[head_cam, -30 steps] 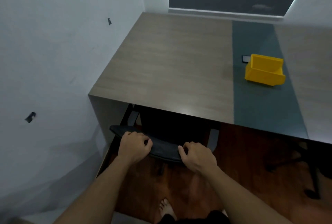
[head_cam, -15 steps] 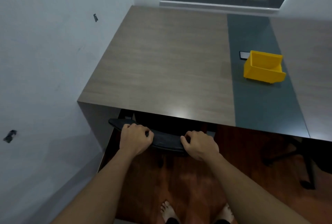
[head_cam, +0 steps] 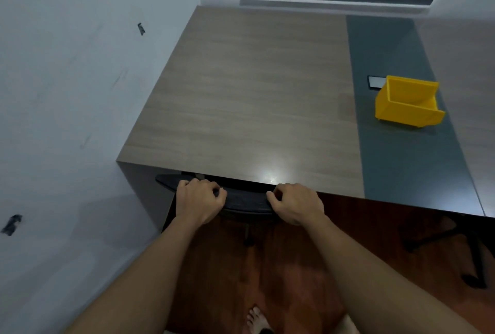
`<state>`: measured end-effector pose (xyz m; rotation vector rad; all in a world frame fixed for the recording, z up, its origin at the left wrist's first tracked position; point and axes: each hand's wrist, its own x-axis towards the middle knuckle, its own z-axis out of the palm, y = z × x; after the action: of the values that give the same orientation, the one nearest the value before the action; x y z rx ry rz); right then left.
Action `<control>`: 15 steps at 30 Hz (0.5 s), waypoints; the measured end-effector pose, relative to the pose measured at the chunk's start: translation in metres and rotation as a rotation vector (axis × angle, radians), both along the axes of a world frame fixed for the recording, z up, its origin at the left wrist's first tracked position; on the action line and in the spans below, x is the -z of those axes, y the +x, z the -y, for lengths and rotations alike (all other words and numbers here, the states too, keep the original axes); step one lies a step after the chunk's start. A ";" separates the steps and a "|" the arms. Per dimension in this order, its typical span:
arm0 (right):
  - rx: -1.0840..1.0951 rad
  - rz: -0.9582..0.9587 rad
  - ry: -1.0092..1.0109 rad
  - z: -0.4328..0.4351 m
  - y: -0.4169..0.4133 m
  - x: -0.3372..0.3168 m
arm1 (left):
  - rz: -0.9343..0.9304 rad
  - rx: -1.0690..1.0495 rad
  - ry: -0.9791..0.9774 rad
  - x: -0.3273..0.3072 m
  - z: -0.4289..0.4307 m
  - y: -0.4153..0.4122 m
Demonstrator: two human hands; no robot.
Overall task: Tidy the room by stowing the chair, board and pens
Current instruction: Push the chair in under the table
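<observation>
Both hands, left hand (head_cam: 199,199) and right hand (head_cam: 296,203), grip the chair (head_cam: 246,201) backrest, nearly stowed under the desk (head_cam: 254,92); board and pens are not visible.

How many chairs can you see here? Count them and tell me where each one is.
2. One chair sits nearly under the table's near-left edge, its backrest gripped by the left hand and right hand. A second chair's base shows under the right side. Others may be hidden.

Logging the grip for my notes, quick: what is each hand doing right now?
Left hand: closed over the top edge of the chair back.
Right hand: closed on the same chair back, at its right end.
</observation>
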<state>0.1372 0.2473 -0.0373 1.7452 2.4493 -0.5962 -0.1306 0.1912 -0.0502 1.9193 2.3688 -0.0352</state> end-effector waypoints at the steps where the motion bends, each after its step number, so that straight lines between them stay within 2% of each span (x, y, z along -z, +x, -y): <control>1: 0.002 -0.002 -0.003 -0.003 -0.004 0.000 | -0.002 -0.004 -0.001 0.000 -0.003 -0.004; 15: -0.024 -0.002 0.013 -0.017 -0.032 0.004 | 0.016 -0.014 0.017 -0.003 -0.010 -0.028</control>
<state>0.1053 0.2645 -0.0415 1.7182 2.4772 -0.5811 -0.1585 0.2016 -0.0471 1.9028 2.3794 0.0016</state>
